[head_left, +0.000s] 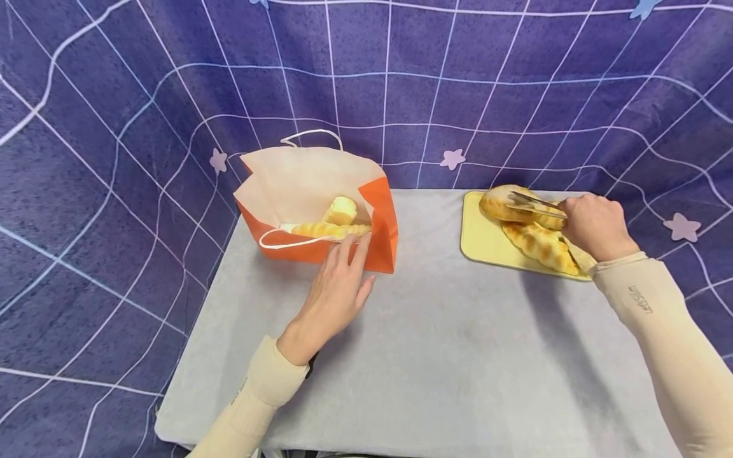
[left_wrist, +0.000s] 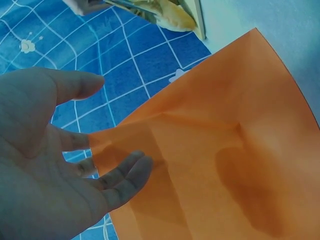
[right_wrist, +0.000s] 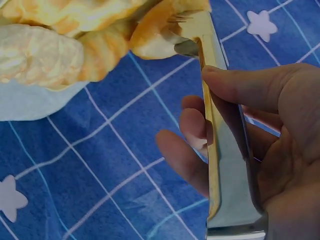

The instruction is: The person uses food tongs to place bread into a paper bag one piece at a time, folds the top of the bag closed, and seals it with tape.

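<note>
My right hand (head_left: 595,226) grips metal tongs (right_wrist: 232,175), whose tips lie against a round-ended bread loaf (head_left: 497,198) on the yellow tray (head_left: 480,245). Beside that loaf is a ridged golden bread (head_left: 541,247), partly hidden by the hand. On the left stands an orange paper bag (head_left: 385,222) with white handles, its mouth spread wide. My left hand (head_left: 338,289) rests at its near rim, thumb apart; in the left wrist view some fingers go behind the orange paper and others lie in front. Inside the bag are a ridged bread (head_left: 312,229) and a pale-ended bread piece (head_left: 343,210).
A grey-white table (head_left: 435,356) carries the bag and the tray. Behind and at the sides hangs a blue-purple cloth (head_left: 366,95) with grid lines and stars, close to the far edge of both bag and tray.
</note>
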A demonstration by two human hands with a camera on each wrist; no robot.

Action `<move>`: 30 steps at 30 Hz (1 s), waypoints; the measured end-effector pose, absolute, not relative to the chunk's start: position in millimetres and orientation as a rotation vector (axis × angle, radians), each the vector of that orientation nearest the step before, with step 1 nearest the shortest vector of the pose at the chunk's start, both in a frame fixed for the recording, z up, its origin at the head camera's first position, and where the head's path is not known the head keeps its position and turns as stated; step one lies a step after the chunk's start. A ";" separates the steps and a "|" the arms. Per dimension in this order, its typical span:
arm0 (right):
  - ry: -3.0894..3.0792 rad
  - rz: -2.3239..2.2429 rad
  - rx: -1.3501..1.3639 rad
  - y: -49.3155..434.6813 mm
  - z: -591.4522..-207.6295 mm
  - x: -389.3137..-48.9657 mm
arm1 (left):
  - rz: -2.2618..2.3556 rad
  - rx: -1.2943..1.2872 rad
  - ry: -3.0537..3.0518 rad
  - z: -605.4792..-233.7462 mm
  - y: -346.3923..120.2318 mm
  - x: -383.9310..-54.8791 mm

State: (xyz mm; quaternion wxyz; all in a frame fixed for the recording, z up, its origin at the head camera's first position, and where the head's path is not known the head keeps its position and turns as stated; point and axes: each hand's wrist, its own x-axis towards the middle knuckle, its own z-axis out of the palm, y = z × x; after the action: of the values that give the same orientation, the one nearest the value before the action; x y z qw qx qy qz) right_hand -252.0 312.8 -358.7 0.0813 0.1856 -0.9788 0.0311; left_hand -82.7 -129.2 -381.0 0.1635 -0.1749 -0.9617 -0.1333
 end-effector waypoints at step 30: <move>-3.160 0.060 0.305 339.8 -359.4 -265.0 | -0.380 -0.507 -2.745 -384.5 -132.1 -82.6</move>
State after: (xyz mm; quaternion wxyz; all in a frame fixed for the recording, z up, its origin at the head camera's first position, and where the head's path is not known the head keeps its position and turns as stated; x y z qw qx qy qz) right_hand -265.0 339.8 -359.4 -0.0167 0.0961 -0.9951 0.0188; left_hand -82.6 -132.1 -384.5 0.1616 -0.1775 -0.9616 -0.1332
